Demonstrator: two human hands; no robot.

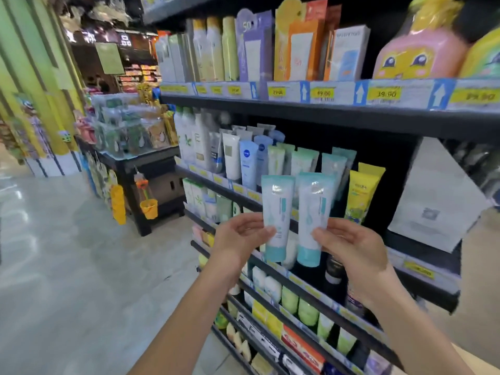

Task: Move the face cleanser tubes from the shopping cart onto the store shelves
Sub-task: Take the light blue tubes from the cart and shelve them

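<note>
The left tube [277, 209] is pinched in the left hand [240, 236], the right tube [313, 212] in the right hand [351, 244], both upright, caps down; the matching row [334, 163] lies just beyond, nearer the right hand.

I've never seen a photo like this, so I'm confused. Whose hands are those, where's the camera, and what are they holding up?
No machine here, just a person. The single picture comes from a camera worn on their head, looking forward and down, so you see their own arms. The left hand pinches the left tube, and the right hand pinches the right tube. Both tubes are teal-and-white, caps down, held up before the store shelves. Matching tubes stand on a shelf behind, beside a yellow tube.
</note>
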